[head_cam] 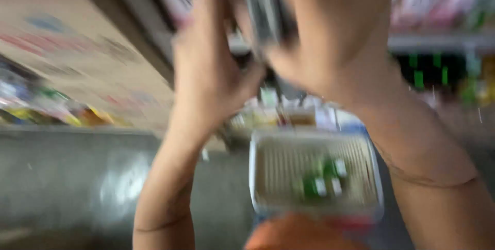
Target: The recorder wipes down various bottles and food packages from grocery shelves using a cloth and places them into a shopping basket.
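Blurred shop interior: grey metal counter (77, 178) along the lower left, cardboard box (77, 49) above it, stocked shelves (443, 38) at upper right.

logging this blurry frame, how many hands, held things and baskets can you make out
hands: 2, left grip, right grip
grey object held between them: 1, too blurred to name
pale slatted basket: 1
total: 4

Both forearms are bare from the wrist down to the lower edge of the view, with no sleeve, watch or band showing. The left hand (211, 69) and the right hand (330, 33) wear no gloves or rings, as far as the heavy blur allows.
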